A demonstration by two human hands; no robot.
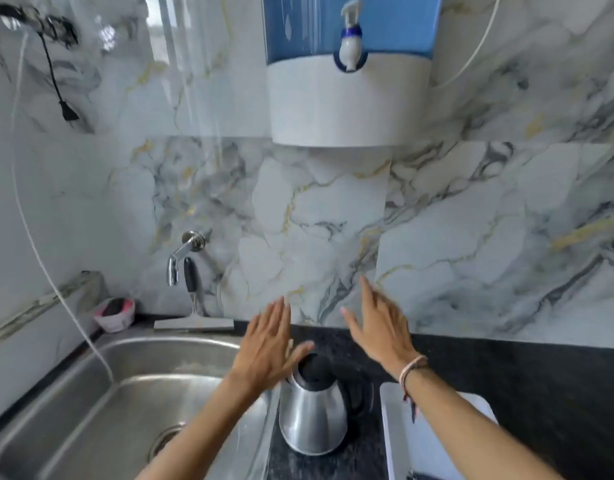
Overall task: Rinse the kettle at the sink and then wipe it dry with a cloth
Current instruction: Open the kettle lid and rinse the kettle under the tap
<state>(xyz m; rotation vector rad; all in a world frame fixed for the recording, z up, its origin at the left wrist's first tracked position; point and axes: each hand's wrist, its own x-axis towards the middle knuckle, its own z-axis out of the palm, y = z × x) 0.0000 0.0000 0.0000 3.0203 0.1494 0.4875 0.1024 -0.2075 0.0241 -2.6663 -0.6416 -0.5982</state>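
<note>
A steel kettle with a black lid and black handle stands upright on the dark counter just right of the sink. My left hand hovers above and left of the kettle's lid, fingers spread, holding nothing. My right hand is raised above and right of the kettle, fingers also apart and empty; a thread band circles its wrist. A chrome tap sticks out of the marble wall above the sink's back edge. No cloth is clearly visible.
A white tray lies on the counter to the kettle's right. A squeegee leans at the sink's back, with a pink scrubber holder left of it. A water purifier hangs overhead. A white hose drops into the sink.
</note>
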